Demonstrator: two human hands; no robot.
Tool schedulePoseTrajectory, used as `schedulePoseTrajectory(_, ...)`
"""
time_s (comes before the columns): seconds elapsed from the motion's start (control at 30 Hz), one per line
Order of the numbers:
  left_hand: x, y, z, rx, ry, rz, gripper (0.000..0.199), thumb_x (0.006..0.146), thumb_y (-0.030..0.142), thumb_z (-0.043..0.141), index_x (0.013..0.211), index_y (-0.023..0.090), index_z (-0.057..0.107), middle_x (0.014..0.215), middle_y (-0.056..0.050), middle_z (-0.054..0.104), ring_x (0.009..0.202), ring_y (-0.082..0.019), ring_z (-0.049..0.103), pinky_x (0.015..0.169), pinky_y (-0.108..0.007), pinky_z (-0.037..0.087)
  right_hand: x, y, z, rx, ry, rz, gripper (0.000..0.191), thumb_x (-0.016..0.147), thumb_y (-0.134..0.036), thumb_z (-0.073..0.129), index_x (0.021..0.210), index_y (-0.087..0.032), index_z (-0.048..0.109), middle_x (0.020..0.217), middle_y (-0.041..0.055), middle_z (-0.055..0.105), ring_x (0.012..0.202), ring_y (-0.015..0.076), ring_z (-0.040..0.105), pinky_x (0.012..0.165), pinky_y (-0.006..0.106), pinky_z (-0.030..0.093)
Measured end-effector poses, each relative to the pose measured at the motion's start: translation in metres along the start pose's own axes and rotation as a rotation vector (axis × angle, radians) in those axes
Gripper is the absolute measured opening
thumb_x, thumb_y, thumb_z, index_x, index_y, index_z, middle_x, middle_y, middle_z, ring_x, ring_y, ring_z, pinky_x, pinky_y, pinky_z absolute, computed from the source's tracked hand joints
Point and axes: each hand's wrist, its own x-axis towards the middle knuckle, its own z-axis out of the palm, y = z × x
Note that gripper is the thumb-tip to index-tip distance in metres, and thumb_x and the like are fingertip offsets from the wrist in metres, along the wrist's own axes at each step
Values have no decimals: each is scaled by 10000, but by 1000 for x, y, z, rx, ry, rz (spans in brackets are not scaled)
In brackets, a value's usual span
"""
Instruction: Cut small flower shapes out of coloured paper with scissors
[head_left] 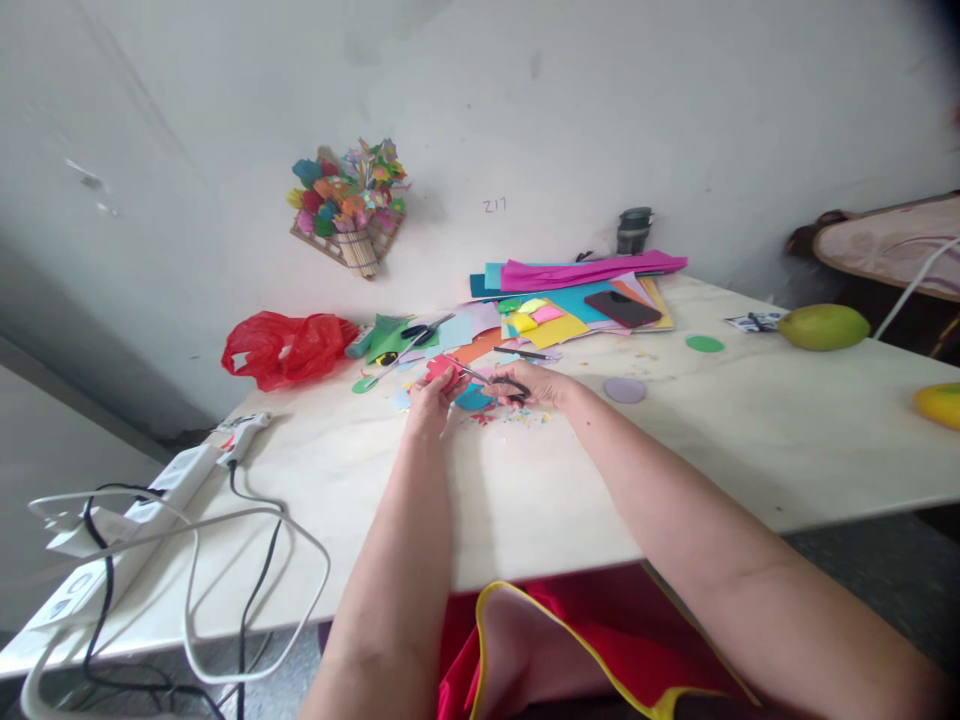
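Red paper piece (442, 368): small, flat, bright red; edge appears lobed, exact outline too small to read. Location: above the middle of the table (525, 500), toward its back edge, pinched between thumb and fingers of the left hand (435, 394). Right hand (531, 380): fingers curled round the black handles of the held scissors (474, 374); metal blades reach the red paper; whether they bite into it, cannot tell.

Counts. Scissors: 2, the held pair plus a spare pair (420, 333), lying toward the back edge, left of centre. Round paper discs: 3 clear, two green (365, 384) (705, 343), one lilac (625, 390). Dark pen (525, 353): 1, just behind the right hand. Phone (622, 309): 1, on coloured sheets (568, 330) near the back edge. Mango-like fruits (823, 327): 2, near the right edge. Red plastic bag (285, 348): 1, back left corner. Long power strip (169, 487): 1, along the left edge. Paper snips (491, 413): many, uncounted, by the hands.

Surface: pale, faintly veined. Room: grey-white wall (585, 110) marked "217", bearing one paper-flower arrangement (349, 205).
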Motion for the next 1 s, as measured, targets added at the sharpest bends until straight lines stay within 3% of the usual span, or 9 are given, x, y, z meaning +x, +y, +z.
schedulePoseTrajectory(0.17,1,-1,-3,4,-36,12,215,593,212,876,694,138,702,706,-67,742,684,-216,749,775,-346,636,-2,-2,-1,-18,15,16,287,839,-377,726,759,-145,579,493,-44,558,340,38,417,306,152,216)
schedulePoseTrajectory(0.37,0,-1,-5,23,-65,4,250,565,230,896,699,148,701,692,-53,732,733,-239,756,822,-393,633,0,0,-3,12,39,29,291,863,-364,728,751,-140,580,556,-7,617,377,50,492,298,143,269)
schedulePoseTrajectory(1.0,-5,1,1,40,-110,-21,292,499,241,903,680,149,694,701,-56,735,709,-227,742,843,-399,625,-1,-3,0,-17,68,53,326,868,-364,731,720,-140,546,543,-21,599,365,39,483,299,134,263)
